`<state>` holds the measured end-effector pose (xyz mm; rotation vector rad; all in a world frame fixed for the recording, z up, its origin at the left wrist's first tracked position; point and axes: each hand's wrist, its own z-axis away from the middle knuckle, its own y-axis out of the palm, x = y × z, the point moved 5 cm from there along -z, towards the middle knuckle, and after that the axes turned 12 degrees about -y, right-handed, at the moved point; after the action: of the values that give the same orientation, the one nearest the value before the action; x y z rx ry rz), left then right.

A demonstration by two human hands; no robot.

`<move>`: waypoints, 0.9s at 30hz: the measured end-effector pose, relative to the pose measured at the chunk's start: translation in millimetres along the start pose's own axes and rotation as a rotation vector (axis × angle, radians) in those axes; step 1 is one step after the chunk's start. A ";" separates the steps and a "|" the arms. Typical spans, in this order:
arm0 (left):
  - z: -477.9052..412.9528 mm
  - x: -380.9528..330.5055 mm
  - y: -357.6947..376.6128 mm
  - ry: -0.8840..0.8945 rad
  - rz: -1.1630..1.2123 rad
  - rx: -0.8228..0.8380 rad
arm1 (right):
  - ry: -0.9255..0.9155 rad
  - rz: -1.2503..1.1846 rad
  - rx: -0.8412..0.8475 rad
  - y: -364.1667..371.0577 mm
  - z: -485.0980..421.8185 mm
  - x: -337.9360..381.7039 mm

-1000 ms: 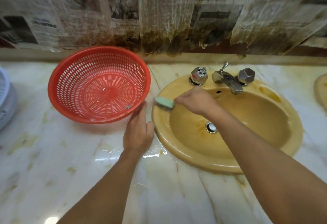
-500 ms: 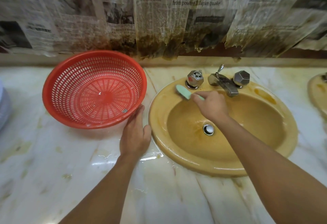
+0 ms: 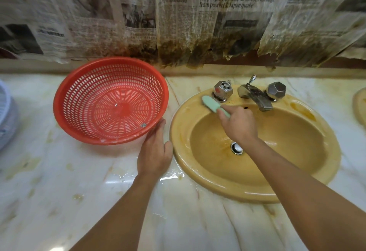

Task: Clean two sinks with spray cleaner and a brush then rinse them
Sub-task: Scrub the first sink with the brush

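Note:
A yellow oval sink is set in a wet marble counter, with brown stains in its bowl and a metal drain. My right hand grips the handle of a light green brush. The brush head lies on the sink's back left rim, just in front of the left tap knob. My left hand rests flat on the counter between the sink and a red basket, fingers straight. The edge of a second yellow sink shows at the far right.
A red plastic colander basket stands left of the sink, touching my left fingertips. The faucet spout and right knob sit behind the bowl. Stained newspaper covers the wall. A white basket sits at the left edge. Water pools on the counter.
The brush has travelled from the sink's left rim up and right to the back rim beside the left knob. My left hand has stayed in place.

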<state>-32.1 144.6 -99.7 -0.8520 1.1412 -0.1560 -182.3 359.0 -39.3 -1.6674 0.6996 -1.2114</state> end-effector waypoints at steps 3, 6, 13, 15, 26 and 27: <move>-1.1 0.8 0.1 0.000 0.007 -0.001 | -0.065 -0.184 0.177 8.0 -3.8 23.4; 0.0 -0.1 -0.7 -0.003 0.021 -0.010 | -0.030 -0.174 0.156 0.7 -3.4 32.3; -0.4 2.6 -3.8 -0.010 0.093 -0.016 | 0.035 -0.378 0.390 -2.0 33.0 46.8; 1.1 2.5 -5.1 -0.002 0.123 -0.020 | 0.072 -0.403 0.453 -3.2 45.8 52.9; 54.0 9.4 -7.3 -0.055 0.131 -0.003 | 0.087 -0.383 0.436 -15.9 82.8 59.9; 59.8 10.6 -5.6 -0.057 0.113 0.007 | 0.083 -0.348 0.484 -17.6 89.1 58.0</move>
<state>24.8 166.1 -94.9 -0.7790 1.1318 -0.0423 -80.0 348.4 -7.3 -1.3642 0.1380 -1.5565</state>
